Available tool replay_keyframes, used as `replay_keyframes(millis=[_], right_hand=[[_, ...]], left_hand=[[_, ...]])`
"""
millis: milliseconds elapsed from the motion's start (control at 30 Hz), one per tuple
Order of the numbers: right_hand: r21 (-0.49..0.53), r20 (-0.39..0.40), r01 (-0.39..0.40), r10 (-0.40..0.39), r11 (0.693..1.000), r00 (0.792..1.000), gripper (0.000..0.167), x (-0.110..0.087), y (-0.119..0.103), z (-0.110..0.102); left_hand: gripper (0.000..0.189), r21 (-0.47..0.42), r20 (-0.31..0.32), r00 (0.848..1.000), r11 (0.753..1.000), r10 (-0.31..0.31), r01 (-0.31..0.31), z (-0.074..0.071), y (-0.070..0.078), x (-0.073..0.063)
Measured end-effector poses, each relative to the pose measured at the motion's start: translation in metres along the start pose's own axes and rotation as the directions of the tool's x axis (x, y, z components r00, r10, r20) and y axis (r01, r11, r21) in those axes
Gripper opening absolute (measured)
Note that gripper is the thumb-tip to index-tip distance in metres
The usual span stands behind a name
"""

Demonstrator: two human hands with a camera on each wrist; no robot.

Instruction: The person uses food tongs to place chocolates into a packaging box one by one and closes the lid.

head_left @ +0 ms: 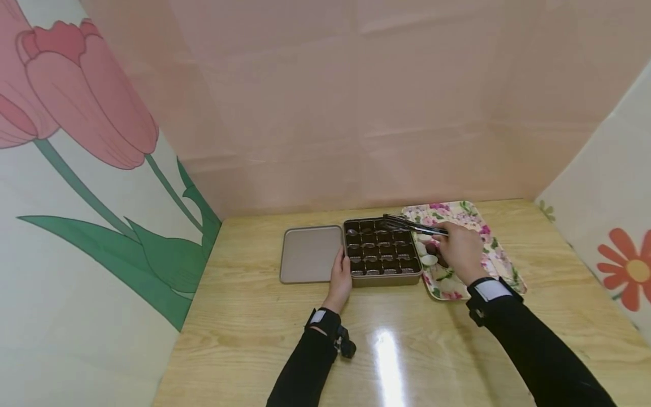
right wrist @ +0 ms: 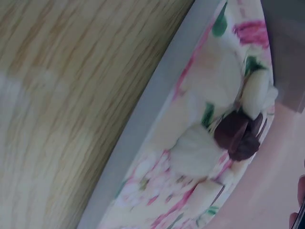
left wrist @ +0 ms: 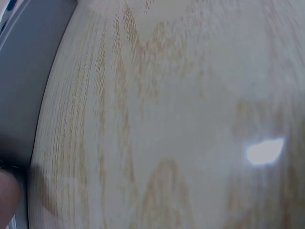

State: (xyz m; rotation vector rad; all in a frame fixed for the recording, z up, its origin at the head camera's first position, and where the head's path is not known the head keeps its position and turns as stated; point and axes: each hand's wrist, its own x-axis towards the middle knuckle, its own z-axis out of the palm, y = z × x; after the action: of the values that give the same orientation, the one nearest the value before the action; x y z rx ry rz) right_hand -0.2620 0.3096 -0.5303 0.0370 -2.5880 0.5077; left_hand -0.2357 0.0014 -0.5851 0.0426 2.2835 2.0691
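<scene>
My right hand (head_left: 461, 251) grips black-and-silver tongs (head_left: 419, 227), whose tips are over the far right part of an open tin (head_left: 386, 281). Whether the tips hold anything is too small to tell. Inside the tin sits a dark brown insert (head_left: 378, 246) divided into several small compartments. Against the tin's left side rests my left hand (head_left: 341, 281), fingers extended along the wall. Right of the tin, a floral tray (head_left: 508, 280) bears white shell-shaped pieces (right wrist: 195, 150) and dark brown pieces (right wrist: 232, 131) that look like chocolates. My right hand hovers above this tray.
A flat grey-beige lid (head_left: 310, 254) lies just left of the tin. The wooden table (head_left: 244, 339) meets a pink backdrop (head_left: 305, 141) behind these things. Printed flower panels stand at both sides.
</scene>
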Motion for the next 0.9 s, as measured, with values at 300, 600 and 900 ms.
replay_keyframes(millis=[300,600,900], right_hand=[[0.003,0.023,-0.026,0.026,1.0,0.999,0.029,0.0,-0.006,0.004],[0.011,0.052,-0.028,0.027,1.0,0.998,0.032,-0.009,0.007,-0.003],[-0.005,0.063,-0.083,0.083,0.997,0.995,0.03,-0.029,0.036,-0.025]], left_hand=[[0.052,0.0,0.002,1.0,1.0,-0.022,0.022,0.004,-0.002,0.002],[0.053,0.0,0.006,1.0,1.0,-0.017,0.017,0.005,0.0,0.001],[0.053,0.012,-0.003,1.0,1.0,-0.02,0.02,0.003,-0.004,0.0]])
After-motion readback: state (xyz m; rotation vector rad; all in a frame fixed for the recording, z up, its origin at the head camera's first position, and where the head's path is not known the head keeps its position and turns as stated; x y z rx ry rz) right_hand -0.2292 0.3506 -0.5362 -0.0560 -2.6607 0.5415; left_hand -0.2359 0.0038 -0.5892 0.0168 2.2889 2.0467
